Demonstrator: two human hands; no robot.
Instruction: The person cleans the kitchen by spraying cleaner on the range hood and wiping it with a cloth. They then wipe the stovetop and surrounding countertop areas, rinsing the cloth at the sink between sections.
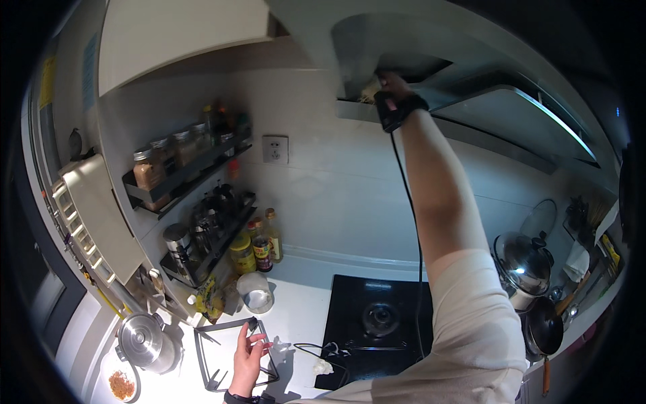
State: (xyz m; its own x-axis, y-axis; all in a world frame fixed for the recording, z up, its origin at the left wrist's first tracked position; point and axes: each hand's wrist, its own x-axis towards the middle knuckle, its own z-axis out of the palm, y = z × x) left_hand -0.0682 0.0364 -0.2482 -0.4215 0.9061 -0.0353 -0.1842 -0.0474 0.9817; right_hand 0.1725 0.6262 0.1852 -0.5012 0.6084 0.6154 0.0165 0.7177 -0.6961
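My right hand (pixel 396 87) is raised to the underside of the range hood (pixel 515 113), its fingers closed on a pale, frayed cloth or brush (pixel 371 92) that is partly hidden. A black device is strapped at that wrist, with a cable (pixel 404 171) hanging down past the black gas hob (pixel 376 293). Low in the view, my left hand (pixel 249 353) hovers over a dark metal pan-support frame (pixel 202 353) on the white counter, fingers apart and holding nothing. A crumpled white wad (pixel 323 367) lies by the hob's left edge, near a looped black cable.
Spice jars (pixel 147 171) stand on a wall rack at left, above sauce bottles (pixel 262 250) and a translucent tub (pixel 255 294). A steel pot (pixel 144 341) and a bowl (pixel 121 379) are at lower left. A lidded pot (pixel 525 265) and a pan (pixel 545 325) sit at right.
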